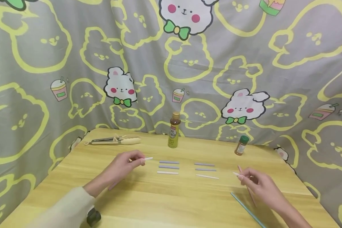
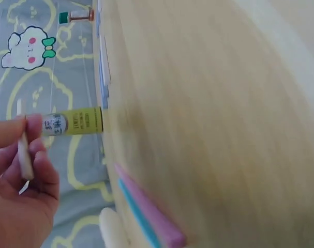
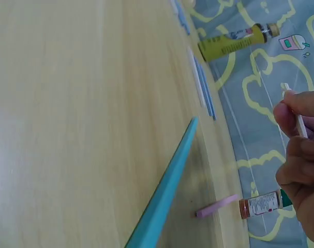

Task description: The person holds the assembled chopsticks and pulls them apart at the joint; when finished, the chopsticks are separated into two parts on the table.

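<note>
My left hand [image 1: 127,164] pinches a short white stick [image 1: 149,158] between thumb and fingers, raised above the table at left of centre. In my right hand [image 1: 260,183] another white stick [image 1: 236,174] is pinched, its tip pointing left. Between the hands lie two groups of sticks in rows. The left group has two blue-purple sticks [image 1: 169,167] with a white stick [image 1: 167,173] in front. On the right, two blue-purple sticks [image 1: 205,169] lie behind a slightly slanted white stick [image 1: 207,176].
A pink stick [image 2: 151,214] and a teal stick [image 2: 137,212] lie beneath my left arm. Near my right hand are a pink stick [image 1: 251,197] and a long teal stick [image 1: 246,209]. Tongs [image 1: 114,140], an oil bottle [image 1: 173,134] and a green-capped jar [image 1: 240,147] stand or lie behind.
</note>
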Demonstrator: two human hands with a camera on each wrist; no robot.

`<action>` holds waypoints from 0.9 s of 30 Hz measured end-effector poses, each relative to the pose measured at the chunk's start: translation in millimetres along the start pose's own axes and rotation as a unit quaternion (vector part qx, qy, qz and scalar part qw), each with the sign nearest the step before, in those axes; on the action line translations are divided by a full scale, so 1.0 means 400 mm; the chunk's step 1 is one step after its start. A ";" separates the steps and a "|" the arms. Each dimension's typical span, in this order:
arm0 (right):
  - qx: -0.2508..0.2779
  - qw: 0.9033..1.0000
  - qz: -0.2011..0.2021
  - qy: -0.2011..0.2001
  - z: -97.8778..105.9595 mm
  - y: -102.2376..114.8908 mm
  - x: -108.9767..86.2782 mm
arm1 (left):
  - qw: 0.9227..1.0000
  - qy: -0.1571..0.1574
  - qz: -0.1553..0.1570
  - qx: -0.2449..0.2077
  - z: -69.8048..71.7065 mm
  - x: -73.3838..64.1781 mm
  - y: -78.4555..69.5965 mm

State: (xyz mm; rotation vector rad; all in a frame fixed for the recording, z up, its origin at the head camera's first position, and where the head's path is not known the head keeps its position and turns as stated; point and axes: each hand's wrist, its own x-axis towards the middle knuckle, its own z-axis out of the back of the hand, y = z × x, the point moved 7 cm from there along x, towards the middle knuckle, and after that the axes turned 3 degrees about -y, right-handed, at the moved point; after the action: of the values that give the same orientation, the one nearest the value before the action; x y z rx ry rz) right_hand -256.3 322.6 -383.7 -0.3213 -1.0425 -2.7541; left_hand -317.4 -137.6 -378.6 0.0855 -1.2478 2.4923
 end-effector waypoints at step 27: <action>-0.011 0.993 0.083 0.081 -0.227 0.109 0.058 | 0.965 0.108 -0.136 0.199 -0.228 0.034 -0.083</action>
State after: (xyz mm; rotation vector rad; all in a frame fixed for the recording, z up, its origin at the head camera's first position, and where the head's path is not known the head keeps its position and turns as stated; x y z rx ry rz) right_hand -280.7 227.8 -416.4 -0.1757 -0.9032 -2.5961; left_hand -309.7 -43.8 -406.0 0.0746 -0.5932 2.3939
